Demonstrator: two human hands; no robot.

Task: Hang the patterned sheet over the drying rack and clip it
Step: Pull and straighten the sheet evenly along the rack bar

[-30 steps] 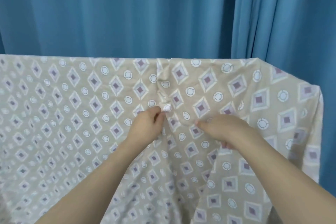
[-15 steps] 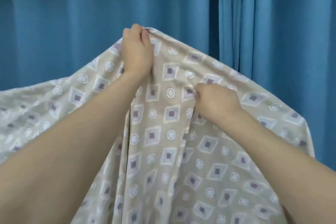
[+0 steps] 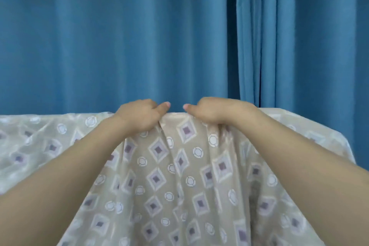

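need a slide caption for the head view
Both hands, left and right, grip the top fold of the patterned sheet before a blue curtain.

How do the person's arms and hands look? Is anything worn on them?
Both forearms are bare, with no sleeve in view. The left hand and right hand wear no gloves, and no ring, watch or bracelet shows. The visible fingernails are short and look unpainted.
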